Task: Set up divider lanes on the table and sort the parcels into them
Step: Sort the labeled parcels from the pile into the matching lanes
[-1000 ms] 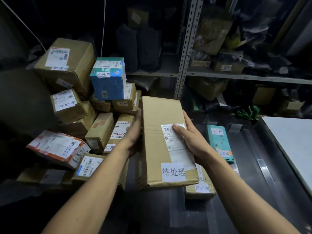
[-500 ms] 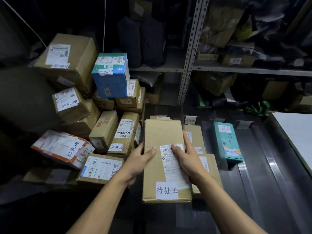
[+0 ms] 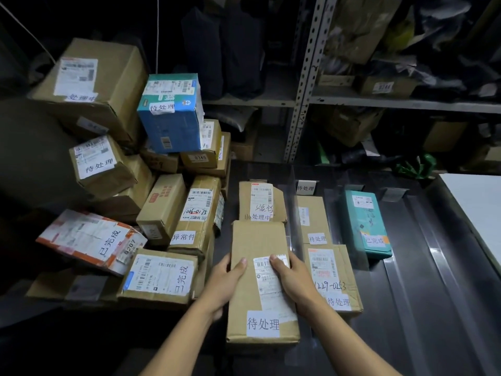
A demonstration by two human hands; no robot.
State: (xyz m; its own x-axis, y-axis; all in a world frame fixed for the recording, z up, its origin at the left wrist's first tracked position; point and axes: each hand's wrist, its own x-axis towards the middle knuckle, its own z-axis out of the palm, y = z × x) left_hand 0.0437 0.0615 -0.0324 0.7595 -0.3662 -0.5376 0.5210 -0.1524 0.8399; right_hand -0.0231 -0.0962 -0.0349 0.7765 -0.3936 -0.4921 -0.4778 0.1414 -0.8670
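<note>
Hands gripping long brown cardboard parcel (image 3: 257, 256) at lower centre of the frame, left hand (image 3: 226, 283) curling fingers around its left edge, right hand (image 3: 291, 280) pressing fingers on its white label (image 3: 273, 291), parcel lying on dark table (image 3: 423, 308).

- The left hand (image 3: 226, 280) is lying against the left side of what both hands are holding, thumb resting flat on top, fingers wrapping out of sight.
- The right hand (image 3: 291, 280) is gripping the right side, thumb pressing on top.
- Both bare forearms are reaching forward from the lower edge, converging.
</note>
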